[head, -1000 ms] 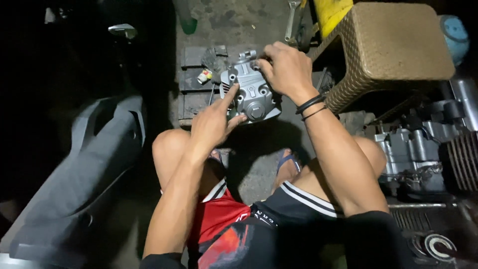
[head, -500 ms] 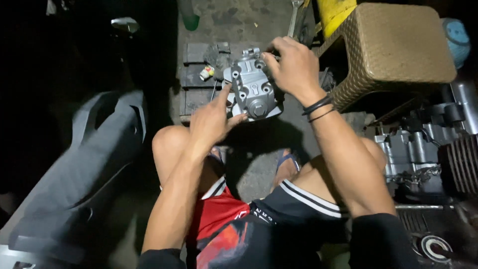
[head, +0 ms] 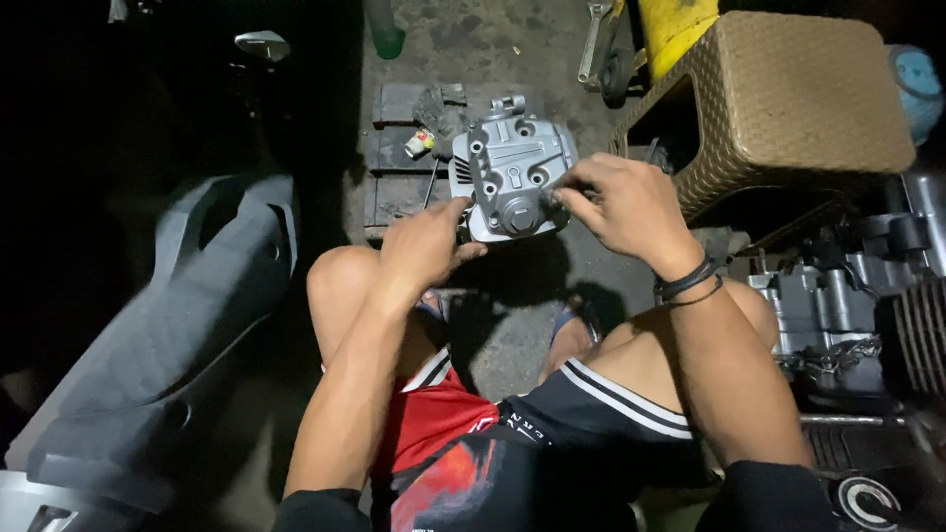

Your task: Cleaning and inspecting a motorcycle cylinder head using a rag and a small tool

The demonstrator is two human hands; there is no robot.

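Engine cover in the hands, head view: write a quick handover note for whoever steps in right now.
Left hand: steadies the grey metal engine cover at its lower left edge.
Right hand: fingertips pinch at the cover's right side; whether they hold a small part cannot be told.
The cover is held up over the concrete floor, in front of the knees, beside the woven stool.
Engine block sits at the right.
Done and left: not clear from this view.

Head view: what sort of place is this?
Probably an informal motorbike repair spot on a concrete floor: both hands work on a grey engine part, an engine block sits alongside, and a wrench lies nearby.
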